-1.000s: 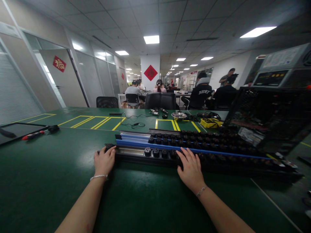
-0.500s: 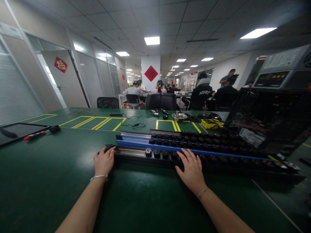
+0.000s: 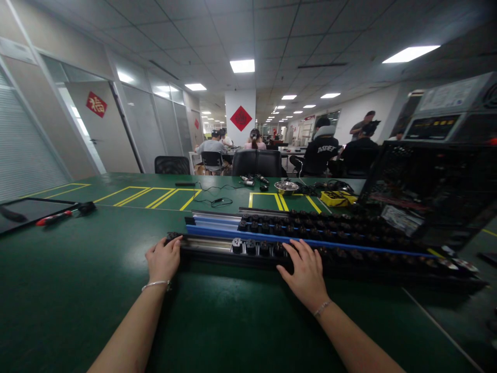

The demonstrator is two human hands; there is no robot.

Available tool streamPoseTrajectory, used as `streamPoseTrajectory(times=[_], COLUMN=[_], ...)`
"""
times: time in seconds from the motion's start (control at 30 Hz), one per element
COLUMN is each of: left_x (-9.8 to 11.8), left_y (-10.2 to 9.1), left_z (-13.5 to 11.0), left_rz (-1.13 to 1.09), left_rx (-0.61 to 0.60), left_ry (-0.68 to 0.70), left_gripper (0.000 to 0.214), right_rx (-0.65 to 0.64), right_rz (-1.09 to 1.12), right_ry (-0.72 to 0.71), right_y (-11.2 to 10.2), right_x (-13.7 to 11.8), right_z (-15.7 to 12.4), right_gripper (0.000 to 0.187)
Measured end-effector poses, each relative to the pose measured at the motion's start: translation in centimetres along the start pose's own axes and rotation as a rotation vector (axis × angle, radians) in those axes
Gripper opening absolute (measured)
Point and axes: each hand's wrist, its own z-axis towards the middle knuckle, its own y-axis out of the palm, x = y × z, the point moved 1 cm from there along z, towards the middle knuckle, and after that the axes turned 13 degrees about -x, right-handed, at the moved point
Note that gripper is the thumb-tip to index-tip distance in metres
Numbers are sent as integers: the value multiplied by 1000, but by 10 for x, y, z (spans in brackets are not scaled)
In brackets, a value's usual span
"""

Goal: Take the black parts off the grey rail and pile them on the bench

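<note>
1. Rail on worktop before us, sockets seated along it.
2. Our left hand: fingers half-curled at rail's left end; grip, we cannot tell.
3. Right hand: fingers spread open at the sockets.
4. Far side: tray holding dark items; bowl, contents unclear.

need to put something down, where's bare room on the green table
Bare: the green table between the left forearm and right forearm, in front of the black rail; also the patch from the left hand across to the red-handled tool. Crowded: beyond the right hand, where blue-edged rails run toward the dark case, and by the metal bowl and yellow box.
</note>
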Motion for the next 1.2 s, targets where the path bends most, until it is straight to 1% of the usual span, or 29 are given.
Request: streamPoseTrajectory(times=[0.33, 0.6, 0.77, 1.03, 1.2], left_x=[1, 2, -1, -9, -11], left_y=[-7, -10, -9, 1, -1], left_z=[-3, -3, 0, 9, 11], left_rz=[-69, -47, -69, -283, -342], left_rx=[8, -31, -52, -46, -74], left_ry=[-13, -31, -30, -31, -47], left_gripper=[44, 45, 44, 48, 49], right_rx=[-16, 5, 5, -22, -32], right_rz=[9, -8, -25, -65, -56], right_ry=[49, 94, 93, 67, 66], right_y=[-1, 1, 0, -3, -3], right_x=[1, 0, -2, -4, -4], right_z=[0, -2, -3, -3, -4], right_gripper=[46, 51, 54, 55, 55])
